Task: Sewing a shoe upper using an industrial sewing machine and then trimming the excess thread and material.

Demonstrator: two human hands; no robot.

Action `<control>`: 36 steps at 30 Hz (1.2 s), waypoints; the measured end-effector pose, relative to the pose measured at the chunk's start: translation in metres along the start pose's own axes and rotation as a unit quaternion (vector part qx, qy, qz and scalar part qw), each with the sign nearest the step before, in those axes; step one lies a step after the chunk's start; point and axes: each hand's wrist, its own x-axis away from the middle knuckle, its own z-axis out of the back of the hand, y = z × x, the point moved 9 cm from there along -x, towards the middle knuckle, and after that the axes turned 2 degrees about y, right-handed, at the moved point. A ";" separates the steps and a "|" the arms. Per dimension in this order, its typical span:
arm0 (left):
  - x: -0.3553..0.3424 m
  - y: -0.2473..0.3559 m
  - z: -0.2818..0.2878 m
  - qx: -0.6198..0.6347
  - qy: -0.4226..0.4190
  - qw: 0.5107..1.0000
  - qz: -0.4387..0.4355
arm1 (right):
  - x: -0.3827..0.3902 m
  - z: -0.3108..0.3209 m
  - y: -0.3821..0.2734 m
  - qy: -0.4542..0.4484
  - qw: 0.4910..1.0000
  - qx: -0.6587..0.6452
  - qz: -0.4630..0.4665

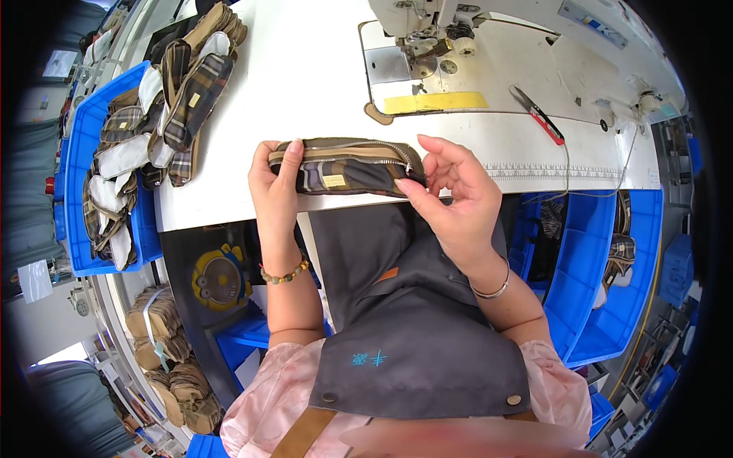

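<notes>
A plaid zippered pouch (359, 180) in brown, black and grey lies level at the table's front edge, its long metal zipper facing up. A small cream label sits on its front panel. My left hand (276, 172) is closed on the pouch's left end, thumb over the top. At the opposite end, my right hand (462, 195) has its thumb on the pouch's front and some fingers curled against the end, while the index finger stands away. The zipper pull hangs near my right fingers. Parts of both hands' fingers are hidden behind the pouch.
Beyond the pouch stands a sewing machine (427, 38). Red-handled thread snips (544, 122) lie right, near a ruler strip (550, 171). More plaid pouches (200, 99) pile at the left, spilling over a blue bin (76, 191). Another blue bin (588, 267) stands right, below the tabletop.
</notes>
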 end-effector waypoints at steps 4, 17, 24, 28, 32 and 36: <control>0.001 -0.005 0.008 0.056 -0.034 0.998 0.023 | -0.001 0.005 -0.002 0.023 0.999 0.031 0.029; 0.036 0.013 -0.013 0.263 -0.206 0.941 0.054 | 0.052 -0.005 0.022 -0.232 0.961 0.143 -0.038; 0.069 0.032 -0.061 0.140 -0.306 0.939 0.064 | 0.028 -0.012 0.014 -0.176 0.981 0.043 -0.075; 0.075 0.030 -0.071 0.107 -0.314 0.940 0.073 | 0.021 -0.015 0.008 -0.170 0.984 0.041 -0.043; 0.075 0.025 -0.072 0.099 -0.310 0.941 0.092 | 0.022 -0.013 0.012 -0.148 0.987 0.026 -0.053; 0.075 0.025 -0.072 0.089 -0.282 0.954 0.046 | 0.026 -0.010 0.018 -0.116 0.992 0.002 -0.054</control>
